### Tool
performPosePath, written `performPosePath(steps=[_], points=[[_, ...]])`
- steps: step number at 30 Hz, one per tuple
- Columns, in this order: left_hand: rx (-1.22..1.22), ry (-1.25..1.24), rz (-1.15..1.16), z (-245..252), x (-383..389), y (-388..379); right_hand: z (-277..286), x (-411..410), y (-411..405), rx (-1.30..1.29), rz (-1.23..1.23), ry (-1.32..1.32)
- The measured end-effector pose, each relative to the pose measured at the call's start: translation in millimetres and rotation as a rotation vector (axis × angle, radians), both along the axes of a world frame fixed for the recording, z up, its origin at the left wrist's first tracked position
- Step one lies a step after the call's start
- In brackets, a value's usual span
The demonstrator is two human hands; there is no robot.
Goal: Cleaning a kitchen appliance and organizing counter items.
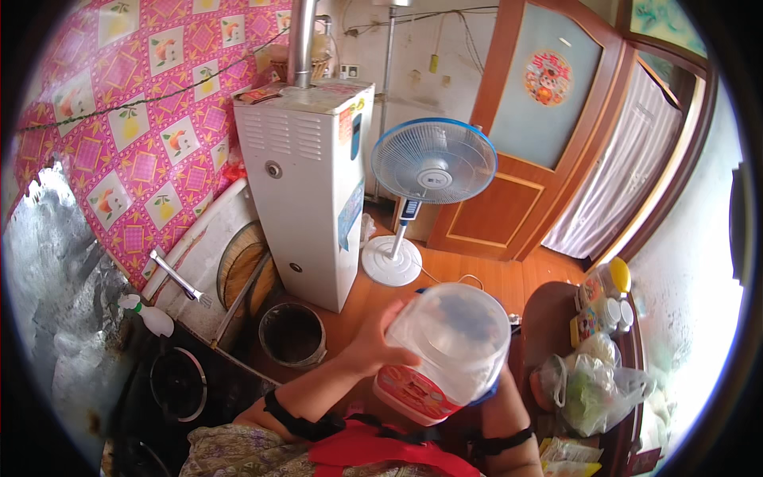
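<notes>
A translucent plastic container with a clear round lid or base facing the camera is held in front of my chest. Its lower side bears a red printed label, and a bit of blue shows at its edges. My left hand grips it from the left, thumb across its side. My right forearm reaches up to its right side; the right hand is almost wholly hidden behind the container. What is inside cannot be made out clearly.
A black bin stands on the floor before a tall white metal cabinet. The standing fan is behind. At left is a black stove with a spray bottle. Jars and plastic bags crowd the brown table at right.
</notes>
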State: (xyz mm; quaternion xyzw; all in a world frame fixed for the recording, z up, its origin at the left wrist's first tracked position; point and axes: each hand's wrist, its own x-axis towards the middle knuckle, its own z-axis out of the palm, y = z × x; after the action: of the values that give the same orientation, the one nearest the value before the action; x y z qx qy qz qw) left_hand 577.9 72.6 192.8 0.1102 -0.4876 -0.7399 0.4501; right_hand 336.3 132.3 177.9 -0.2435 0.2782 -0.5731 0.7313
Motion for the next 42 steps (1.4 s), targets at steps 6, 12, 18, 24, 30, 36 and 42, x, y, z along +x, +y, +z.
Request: performPosePath(steps=[6,12,18,24,30,36,42], points=[[0.019,0.112,0.232,10.3,45.2,-49.6,-52.9,56.0,-64.1,0.179,0.061,0.133],[-0.24,-0.074,0.604,12.5,55.2,-84.8,-41.1,60.3,-127.2,0.221,0.059,0.159],[-0.279,-0.013,0.823,28.8,46.1,-121.2,-54.0,28.6,-214.9,0.308,0.258,0.086],[-0.302,0.032,1.088,55.6,64.6,-153.6,-15.5,48.3,-291.8,0.14,0.531,0.241],[-0.216,0.185,1.261,53.6,106.0,-171.6,10.7,69.0,-383.0,-0.394,0.626,0.714],[-0.292,0.153,1.395,59.9,132.1,-192.4,88.1,146.4,-425.7,-0.905,0.246,0.809],[-0.324,0.137,1.488,71.6,186.9,-222.2,155.2,226.5,-461.6,-1.218,0.09,1.291]])
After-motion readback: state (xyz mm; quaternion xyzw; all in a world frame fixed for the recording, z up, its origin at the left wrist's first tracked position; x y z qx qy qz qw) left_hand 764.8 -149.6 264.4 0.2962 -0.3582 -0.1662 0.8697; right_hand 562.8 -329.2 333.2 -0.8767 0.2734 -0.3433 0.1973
